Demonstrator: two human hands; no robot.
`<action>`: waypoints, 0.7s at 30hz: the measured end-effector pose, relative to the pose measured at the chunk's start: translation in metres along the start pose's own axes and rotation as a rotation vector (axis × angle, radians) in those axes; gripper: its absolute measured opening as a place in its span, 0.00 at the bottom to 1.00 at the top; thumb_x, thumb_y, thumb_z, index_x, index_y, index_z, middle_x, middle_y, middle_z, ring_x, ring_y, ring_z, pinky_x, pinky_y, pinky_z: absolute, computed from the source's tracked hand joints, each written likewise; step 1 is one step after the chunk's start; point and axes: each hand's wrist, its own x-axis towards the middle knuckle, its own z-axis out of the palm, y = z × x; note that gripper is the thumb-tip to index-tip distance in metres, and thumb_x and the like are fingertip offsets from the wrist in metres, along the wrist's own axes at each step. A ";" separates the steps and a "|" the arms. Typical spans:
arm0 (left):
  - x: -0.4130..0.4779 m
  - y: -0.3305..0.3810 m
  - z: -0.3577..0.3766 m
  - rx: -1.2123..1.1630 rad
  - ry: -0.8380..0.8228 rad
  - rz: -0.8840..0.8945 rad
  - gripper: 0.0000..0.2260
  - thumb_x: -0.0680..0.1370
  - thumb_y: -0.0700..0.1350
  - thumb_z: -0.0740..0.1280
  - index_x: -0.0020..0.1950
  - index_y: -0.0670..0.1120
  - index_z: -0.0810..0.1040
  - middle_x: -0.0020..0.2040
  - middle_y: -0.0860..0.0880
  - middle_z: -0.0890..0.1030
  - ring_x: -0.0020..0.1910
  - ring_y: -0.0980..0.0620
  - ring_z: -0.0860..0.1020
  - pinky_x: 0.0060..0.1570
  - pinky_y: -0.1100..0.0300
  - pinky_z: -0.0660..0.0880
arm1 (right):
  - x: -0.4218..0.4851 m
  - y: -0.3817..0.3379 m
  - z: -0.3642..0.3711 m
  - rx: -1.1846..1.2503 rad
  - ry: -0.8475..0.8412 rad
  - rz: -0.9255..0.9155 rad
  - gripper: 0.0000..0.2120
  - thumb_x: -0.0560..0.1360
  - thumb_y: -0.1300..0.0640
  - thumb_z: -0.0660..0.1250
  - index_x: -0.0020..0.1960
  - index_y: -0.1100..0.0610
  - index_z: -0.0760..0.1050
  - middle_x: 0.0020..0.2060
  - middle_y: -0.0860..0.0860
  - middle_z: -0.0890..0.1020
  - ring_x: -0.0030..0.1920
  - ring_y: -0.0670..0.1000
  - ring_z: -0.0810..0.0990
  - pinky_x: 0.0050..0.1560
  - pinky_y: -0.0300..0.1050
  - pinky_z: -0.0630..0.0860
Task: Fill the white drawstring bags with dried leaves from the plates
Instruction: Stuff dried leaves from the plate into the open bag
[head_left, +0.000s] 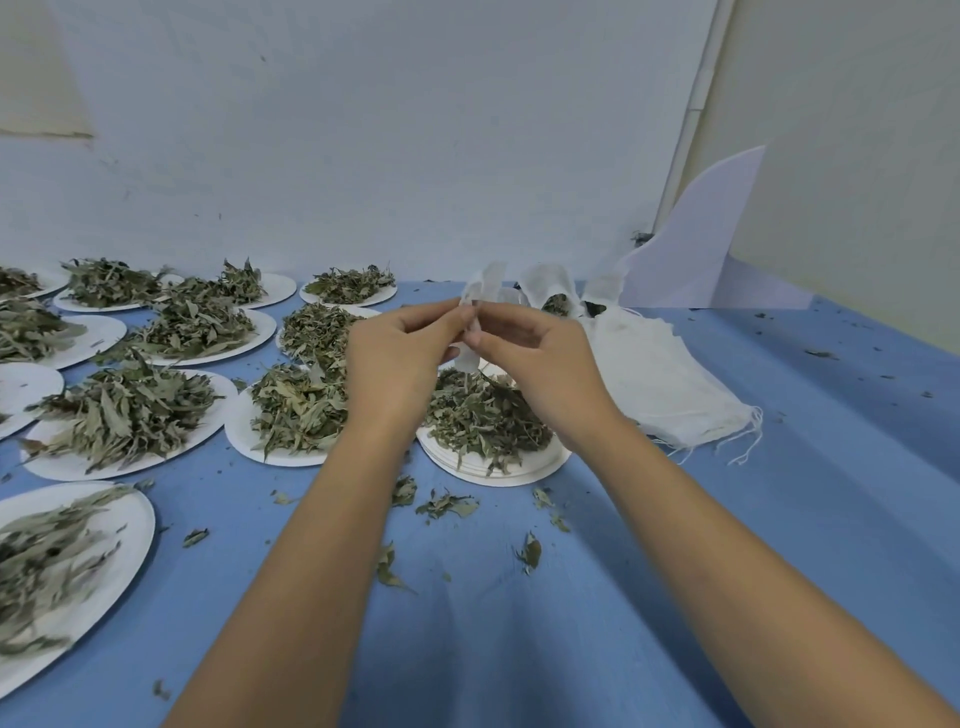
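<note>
Both hands are raised over a stack of white plates (498, 470) heaped with dried leaves (480, 410). My left hand (397, 358) and my right hand (530, 353) pinch a thin white drawstring bag (483, 288) between thumbs and fingers, its top sticking up above the fingertips. A pile of flat white bags (660, 374) lies just right of that plate. Behind it stand bags (550, 291) with leaves showing in their mouths.
Several white plates (124, 457) heaped with dried leaves cover the left of the blue table (519, 623). Loose leaf bits (447, 504) lie scattered near the front. A white curved board (696, 249) leans against the wall at the back right.
</note>
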 end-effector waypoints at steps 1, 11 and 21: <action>-0.001 0.001 0.001 0.038 -0.013 0.021 0.05 0.72 0.44 0.74 0.40 0.55 0.83 0.37 0.55 0.85 0.40 0.55 0.83 0.41 0.66 0.78 | 0.001 0.000 -0.001 -0.009 0.014 0.002 0.14 0.73 0.64 0.71 0.58 0.60 0.79 0.47 0.48 0.84 0.49 0.42 0.83 0.51 0.34 0.77; -0.008 0.003 0.009 0.561 0.077 0.344 0.03 0.76 0.46 0.66 0.47 0.49 0.79 0.41 0.53 0.79 0.39 0.57 0.76 0.40 0.63 0.73 | 0.003 0.002 0.012 -0.053 0.118 0.011 0.06 0.74 0.58 0.70 0.51 0.58 0.82 0.42 0.52 0.85 0.46 0.51 0.84 0.51 0.51 0.81; -0.004 0.006 -0.006 0.780 0.251 0.554 0.11 0.76 0.34 0.62 0.56 0.43 0.76 0.53 0.45 0.73 0.35 0.49 0.70 0.35 0.60 0.63 | 0.020 -0.013 0.026 -0.233 0.323 0.003 0.07 0.72 0.61 0.68 0.49 0.55 0.80 0.41 0.48 0.82 0.43 0.47 0.80 0.43 0.42 0.76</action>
